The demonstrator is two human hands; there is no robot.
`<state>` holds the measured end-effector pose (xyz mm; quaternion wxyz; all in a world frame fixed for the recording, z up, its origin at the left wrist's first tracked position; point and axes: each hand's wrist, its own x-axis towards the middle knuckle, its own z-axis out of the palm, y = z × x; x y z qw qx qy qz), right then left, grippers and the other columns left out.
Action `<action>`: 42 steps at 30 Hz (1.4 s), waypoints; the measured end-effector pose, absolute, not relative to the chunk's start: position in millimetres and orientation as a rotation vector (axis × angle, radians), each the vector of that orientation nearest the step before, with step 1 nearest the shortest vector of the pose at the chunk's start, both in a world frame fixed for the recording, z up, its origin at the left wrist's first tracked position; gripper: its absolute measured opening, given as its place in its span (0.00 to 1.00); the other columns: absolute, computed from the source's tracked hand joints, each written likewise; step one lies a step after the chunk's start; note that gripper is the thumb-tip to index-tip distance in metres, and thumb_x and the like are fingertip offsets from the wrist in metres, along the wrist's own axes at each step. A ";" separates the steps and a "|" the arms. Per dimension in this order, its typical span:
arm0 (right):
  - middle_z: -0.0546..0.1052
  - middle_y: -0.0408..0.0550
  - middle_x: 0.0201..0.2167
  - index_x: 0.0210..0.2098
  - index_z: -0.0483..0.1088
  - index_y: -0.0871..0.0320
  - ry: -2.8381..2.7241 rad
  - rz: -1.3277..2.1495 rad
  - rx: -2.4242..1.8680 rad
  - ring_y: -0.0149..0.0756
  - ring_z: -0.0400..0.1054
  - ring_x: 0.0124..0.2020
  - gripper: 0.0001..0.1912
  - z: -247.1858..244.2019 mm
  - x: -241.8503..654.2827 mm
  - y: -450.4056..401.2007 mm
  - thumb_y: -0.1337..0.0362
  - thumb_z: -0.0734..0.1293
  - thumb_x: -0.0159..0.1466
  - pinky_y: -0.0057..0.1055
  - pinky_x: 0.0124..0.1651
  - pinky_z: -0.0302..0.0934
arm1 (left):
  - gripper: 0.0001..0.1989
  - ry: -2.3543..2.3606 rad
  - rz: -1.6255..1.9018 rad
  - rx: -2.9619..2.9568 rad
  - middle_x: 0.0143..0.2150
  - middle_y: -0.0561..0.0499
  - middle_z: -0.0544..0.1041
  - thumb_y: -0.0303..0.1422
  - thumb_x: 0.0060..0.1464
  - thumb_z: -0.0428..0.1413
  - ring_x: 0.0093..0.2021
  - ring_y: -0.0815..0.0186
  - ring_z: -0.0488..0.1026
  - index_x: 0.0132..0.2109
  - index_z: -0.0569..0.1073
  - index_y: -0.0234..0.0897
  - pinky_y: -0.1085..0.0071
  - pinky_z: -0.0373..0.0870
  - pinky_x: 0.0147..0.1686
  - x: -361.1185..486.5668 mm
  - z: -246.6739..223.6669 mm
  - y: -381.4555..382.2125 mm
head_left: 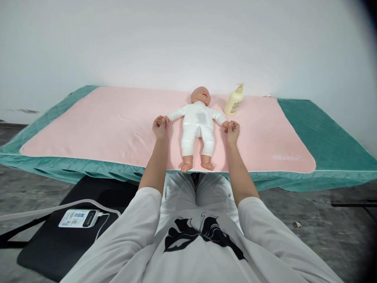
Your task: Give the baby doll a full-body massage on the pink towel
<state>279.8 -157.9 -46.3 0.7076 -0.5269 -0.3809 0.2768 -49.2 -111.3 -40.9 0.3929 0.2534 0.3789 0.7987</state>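
A baby doll (198, 122) with a white cloth body lies on its back on a pink mat (118, 125), its head toward the wall and its bare feet at the near edge. Its arms are spread out to both sides. My left hand (160, 127) is closed round the doll's hand on the left. On the other side, my right hand (232, 132) grips the doll's other hand. A pale yellow pump bottle (234, 102) stands on the mat, to the right of the doll's head.
Under the mat is a teal cover (321, 137) on the table. A black chair (59, 251) at the lower left bears a white device (79, 218) with a cable. Behind the table rises a pale wall (176, 43).
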 end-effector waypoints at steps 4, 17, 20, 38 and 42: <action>0.72 0.44 0.39 0.42 0.64 0.56 -0.804 0.603 -1.198 0.23 0.68 0.28 0.18 -45.9 278.8 -157.5 0.49 0.66 0.63 0.22 0.28 0.65 | 0.10 0.899 2.029 0.655 0.29 0.58 0.69 0.29 0.53 0.64 0.29 0.77 0.70 0.39 0.71 0.36 0.73 0.74 0.43 -49.3 -42.1 -109.6; 0.72 0.43 0.35 0.41 0.67 0.58 -0.763 0.492 -1.252 0.24 0.67 0.24 0.20 -41.2 276.4 -160.5 0.46 0.60 0.65 0.23 0.24 0.66 | 0.07 0.964 1.998 0.609 0.36 0.50 0.75 0.31 0.64 0.53 0.36 0.73 0.74 0.36 0.72 0.35 0.70 0.75 0.48 -51.9 -44.9 -108.0; 0.72 0.43 0.34 0.40 0.67 0.58 -0.755 0.488 -1.261 0.25 0.67 0.25 0.22 -41.3 276.3 -160.5 0.45 0.59 0.65 0.23 0.25 0.66 | 0.03 0.982 1.995 0.596 0.38 0.50 0.74 0.31 0.62 0.54 0.38 0.73 0.74 0.39 0.72 0.37 0.70 0.75 0.49 -52.9 -45.3 -107.5; 0.70 0.47 0.47 0.48 0.63 0.54 -0.721 0.563 -1.180 0.28 0.71 0.42 0.16 -56.3 284.9 -149.7 0.57 0.66 0.63 0.29 0.40 0.72 | 0.12 1.032 2.033 0.654 0.42 0.51 0.70 0.25 0.52 0.62 0.41 0.76 0.73 0.43 0.71 0.38 0.78 0.71 0.48 -51.8 -49.1 -105.9; 0.71 0.47 0.46 0.48 0.63 0.56 -0.743 0.547 -1.206 0.28 0.72 0.39 0.19 -55.1 284.3 -150.8 0.57 0.68 0.61 0.27 0.39 0.72 | 0.11 1.089 2.047 0.710 0.39 0.52 0.69 0.27 0.52 0.62 0.40 0.74 0.73 0.42 0.71 0.36 0.76 0.71 0.47 -48.4 -46.2 -109.9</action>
